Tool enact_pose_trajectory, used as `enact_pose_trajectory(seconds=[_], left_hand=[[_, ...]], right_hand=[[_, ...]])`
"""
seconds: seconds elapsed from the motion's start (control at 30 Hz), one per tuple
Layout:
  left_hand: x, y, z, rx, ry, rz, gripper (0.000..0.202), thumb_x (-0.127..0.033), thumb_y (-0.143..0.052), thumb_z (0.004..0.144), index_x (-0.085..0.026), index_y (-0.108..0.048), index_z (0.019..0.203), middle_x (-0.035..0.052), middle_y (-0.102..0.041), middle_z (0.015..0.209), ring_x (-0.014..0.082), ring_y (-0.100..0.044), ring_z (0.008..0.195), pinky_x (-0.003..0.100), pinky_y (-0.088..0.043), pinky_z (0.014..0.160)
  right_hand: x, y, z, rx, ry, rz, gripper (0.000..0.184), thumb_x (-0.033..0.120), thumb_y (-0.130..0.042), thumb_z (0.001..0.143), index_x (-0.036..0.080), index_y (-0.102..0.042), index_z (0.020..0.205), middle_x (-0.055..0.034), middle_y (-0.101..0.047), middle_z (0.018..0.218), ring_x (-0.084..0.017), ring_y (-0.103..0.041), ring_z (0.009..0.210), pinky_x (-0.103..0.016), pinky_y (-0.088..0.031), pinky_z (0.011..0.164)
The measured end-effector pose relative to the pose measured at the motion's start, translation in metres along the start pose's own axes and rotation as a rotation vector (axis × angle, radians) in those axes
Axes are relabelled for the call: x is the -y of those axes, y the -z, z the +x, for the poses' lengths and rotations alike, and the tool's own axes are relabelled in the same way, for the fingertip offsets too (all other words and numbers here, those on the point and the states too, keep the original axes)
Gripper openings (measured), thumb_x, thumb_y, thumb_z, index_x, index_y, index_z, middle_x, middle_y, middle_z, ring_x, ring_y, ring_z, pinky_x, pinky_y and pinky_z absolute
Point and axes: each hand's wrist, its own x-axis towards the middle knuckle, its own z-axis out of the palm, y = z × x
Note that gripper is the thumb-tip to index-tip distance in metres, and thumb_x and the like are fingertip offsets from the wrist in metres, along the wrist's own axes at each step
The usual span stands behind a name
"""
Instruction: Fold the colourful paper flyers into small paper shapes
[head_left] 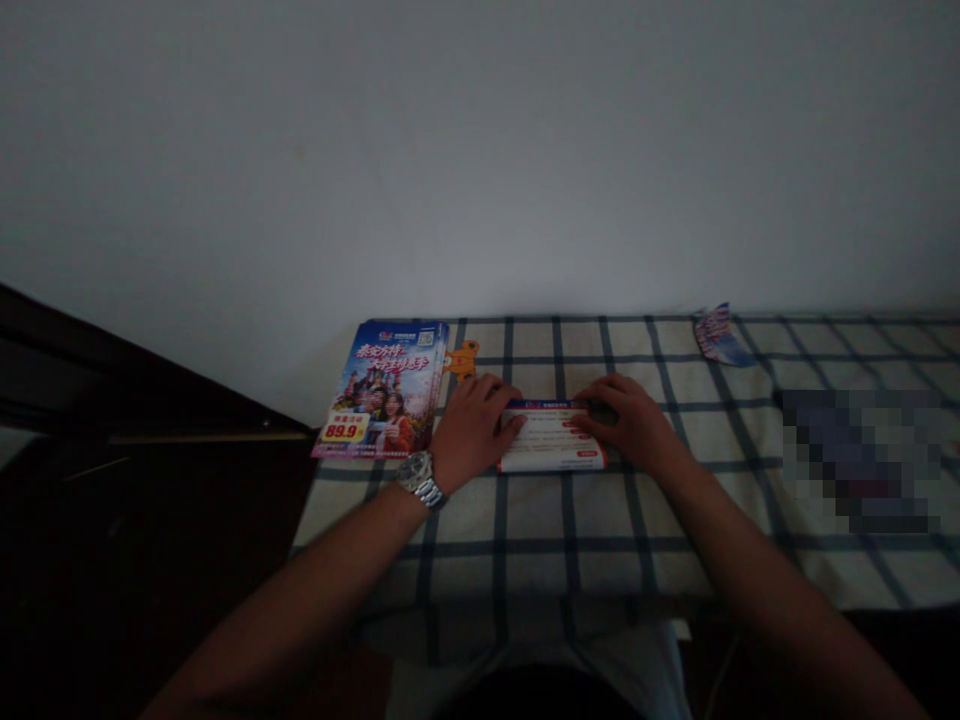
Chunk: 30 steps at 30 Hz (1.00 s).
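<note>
A folded white leaflet point(550, 440) with red print lies on the checked tablecloth point(570, 520). My left hand point(472, 428), with a metal watch on its wrist, rests on the leaflet's left edge, fingers lying flat. My right hand point(630, 420) presses on its right edge, fingers bent down onto the paper. Neither hand lifts the leaflet.
A stack of colourful flyers point(382, 390) lies at the table's left end, an orange figure point(463, 358) just right of it. A small folded paper piece point(718, 335) stands near the wall. A blurred patch covers the right side. A dark piece of furniture point(112, 400) stands left.
</note>
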Motion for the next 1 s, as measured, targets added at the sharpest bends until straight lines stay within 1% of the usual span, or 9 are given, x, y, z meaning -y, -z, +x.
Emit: enact_pose_trajectory(seconds=[0.1, 0.27, 0.57, 0.73, 1.0], left_hand=[[0.0002, 0.0009, -0.0002, 0.004, -0.005, 0.000, 0.024, -0.029, -0.060, 0.096, -0.022, -0.063, 0.119, 0.0078, -0.057, 0.119, 0.0280, -0.052, 0.113, 0.048, -0.045, 0.104], [0.0009, 0.0023, 0.0000, 0.010, -0.002, -0.006, 0.025, -0.030, -0.063, 0.094, -0.023, -0.063, 0.119, 0.0078, -0.057, 0.118, 0.0285, -0.053, 0.113, 0.049, -0.045, 0.104], [0.0016, 0.0026, 0.0027, 0.008, 0.021, -0.031, 0.021, -0.028, -0.065, 0.094, -0.022, -0.063, 0.114, 0.0063, -0.059, 0.114, 0.0271, -0.054, 0.109, 0.046, -0.046, 0.099], [0.0019, 0.0017, 0.0039, 0.008, 0.028, -0.033, 0.019, -0.029, -0.066, 0.094, -0.022, -0.064, 0.111, 0.0058, -0.060, 0.111, 0.0270, -0.054, 0.107, 0.046, -0.046, 0.098], [0.0027, -0.0006, 0.0044, -0.001, 0.043, -0.024, 0.018, -0.030, -0.067, 0.093, -0.023, -0.064, 0.110, 0.0052, -0.060, 0.110, 0.0266, -0.054, 0.106, 0.044, -0.046, 0.094]], right_hand=[[0.0005, 0.0001, 0.0000, -0.005, 0.001, 0.004, 0.017, 0.030, -0.072, 0.089, 0.024, -0.072, 0.105, -0.0075, -0.065, 0.103, -0.027, -0.062, 0.099, -0.044, -0.052, 0.088], [-0.0003, -0.0005, -0.0002, 0.001, -0.005, 0.000, 0.017, 0.030, -0.072, 0.089, 0.024, -0.072, 0.105, -0.0077, -0.065, 0.104, -0.027, -0.062, 0.101, -0.043, -0.052, 0.088], [0.0014, -0.0011, 0.0013, -0.002, -0.017, -0.003, 0.015, 0.028, -0.072, 0.089, 0.023, -0.072, 0.103, -0.0069, -0.065, 0.102, -0.026, -0.062, 0.098, -0.042, -0.051, 0.088], [0.0016, -0.0015, 0.0019, -0.010, -0.034, 0.002, 0.014, 0.028, -0.072, 0.090, 0.023, -0.073, 0.103, -0.0067, -0.066, 0.101, -0.026, -0.062, 0.098, -0.042, -0.051, 0.088], [0.0005, -0.0014, 0.0024, -0.010, -0.023, 0.005, 0.013, 0.029, -0.070, 0.091, 0.024, -0.073, 0.103, -0.0067, -0.067, 0.102, -0.026, -0.062, 0.098, -0.042, -0.050, 0.088]])
